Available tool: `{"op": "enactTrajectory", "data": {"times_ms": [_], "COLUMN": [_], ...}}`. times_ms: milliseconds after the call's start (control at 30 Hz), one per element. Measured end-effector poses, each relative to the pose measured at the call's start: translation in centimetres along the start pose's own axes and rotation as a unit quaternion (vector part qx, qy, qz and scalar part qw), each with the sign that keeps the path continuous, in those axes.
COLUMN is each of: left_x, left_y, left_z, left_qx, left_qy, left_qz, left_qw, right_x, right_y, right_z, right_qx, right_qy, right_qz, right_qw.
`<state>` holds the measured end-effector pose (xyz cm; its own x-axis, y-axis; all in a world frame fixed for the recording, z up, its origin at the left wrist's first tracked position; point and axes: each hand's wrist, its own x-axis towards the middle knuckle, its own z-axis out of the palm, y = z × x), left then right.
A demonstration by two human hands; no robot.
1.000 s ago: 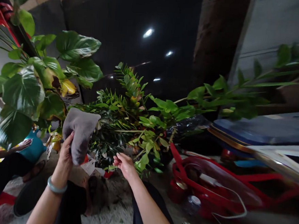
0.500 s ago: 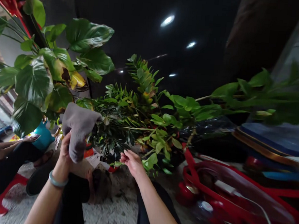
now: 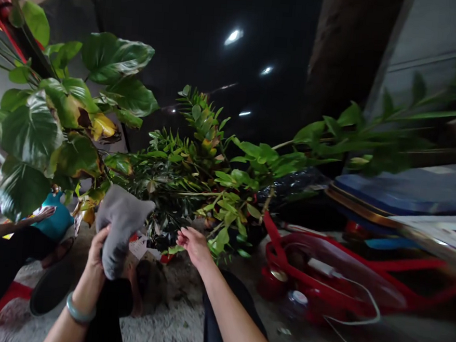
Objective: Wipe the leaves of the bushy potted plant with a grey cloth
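Observation:
My left hand (image 3: 97, 255), with a pale green bangle at the wrist, is closed around a soft grey plush piece (image 3: 121, 221). The piece looks rounded and stuffed, with a pointed corner at its upper right and a thick part hanging down. To its right, apart from it, my right hand (image 3: 195, 246) is raised with thumb and fingers pinched together. Whatever those fingers hold, if anything, is too small to make out. Dark leaves show just behind the right hand.
Leafy plants (image 3: 227, 176) spread in front, with a large-leaved plant (image 3: 36, 121) at left. A red bag (image 3: 345, 283) with a white cable lies at right, below blue-lidded boxes (image 3: 406, 188). At left, a person (image 3: 7, 260) sits near a dark round tub (image 3: 50, 289).
The view has turned right, so the surroundings sit further left. The plush piece and my left hand are lower in view. My right hand stays pinched, slightly further left.

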<state>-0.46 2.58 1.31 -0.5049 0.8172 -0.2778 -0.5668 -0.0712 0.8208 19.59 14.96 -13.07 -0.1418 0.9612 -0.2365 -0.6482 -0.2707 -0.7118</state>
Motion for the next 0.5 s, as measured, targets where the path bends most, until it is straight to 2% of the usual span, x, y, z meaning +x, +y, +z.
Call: {"op": "enactTrajectory", "data": {"times_ms": [100, 133, 200, 267, 333, 400, 433, 500], "left_x": [1.1, 1.5, 1.9, 1.8, 1.2, 0.3, -0.2, -1.0], "left_y": [2.7, 2.8, 1.6, -0.8, -3.4, -5.1, -5.3, -4.4], "left_z": [3.2, 4.0, 4.7, 4.0, 2.3, 0.3, -0.5, -1.2], "left_qx": [-0.075, -0.071, -0.034, 0.018, 0.06, 0.079, 0.081, 0.082], "left_qy": [0.009, 0.002, -0.011, -0.013, -0.006, -0.009, -0.01, -0.01], "left_qz": [0.084, 0.087, 0.053, -0.029, -0.111, -0.164, -0.181, -0.187], "left_qw": [0.994, 0.994, 0.998, 0.999, 0.992, 0.983, 0.98, 0.979], "right_x": [-0.2, -0.2, -0.2, -0.1, 0.1, 0.4, 0.5, 0.6], "right_y": [0.0, 0.1, 0.1, 0.2, 0.3, 0.4, 0.5, 0.6], "right_z": [0.3, 0.4, 0.6, 0.5, 0.3, 0.0, -0.2, -0.4], "right_qx": [-0.002, -0.004, -0.004, 0.0, 0.005, 0.004, 0.003, -0.002], "right_qy": [0.001, -0.001, -0.001, -0.003, -0.006, -0.005, -0.003, 0.0], "right_qz": [0.001, 0.003, 0.009, 0.014, 0.017, 0.019, 0.021, 0.021], "right_qw": [1.0, 1.0, 1.0, 1.0, 1.0, 1.0, 1.0, 1.0]}}
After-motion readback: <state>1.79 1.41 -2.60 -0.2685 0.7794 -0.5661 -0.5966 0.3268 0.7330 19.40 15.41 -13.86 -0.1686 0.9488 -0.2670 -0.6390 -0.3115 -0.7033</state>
